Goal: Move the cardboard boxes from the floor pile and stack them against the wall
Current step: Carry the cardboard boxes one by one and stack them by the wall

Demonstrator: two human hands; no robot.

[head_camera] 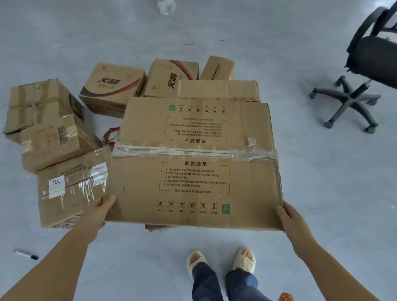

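With our left hand (100, 210) and right hand (291, 216) gripping the near corners of the large taped box (193, 164), which sits nearest us in the floor pile, we should lift evenly, clearing the labelled box (71, 189) touching its left side.

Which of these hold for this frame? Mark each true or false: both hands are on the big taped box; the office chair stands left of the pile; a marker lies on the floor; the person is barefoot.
1. Both hands are on the large taped box: true; left hand and right hand hold its near corners.
2. The office chair stands left of the pile: false; it is at the right.
3. A marker lies on the floor: true.
4. The person is barefoot: false; they wear pale slippers.
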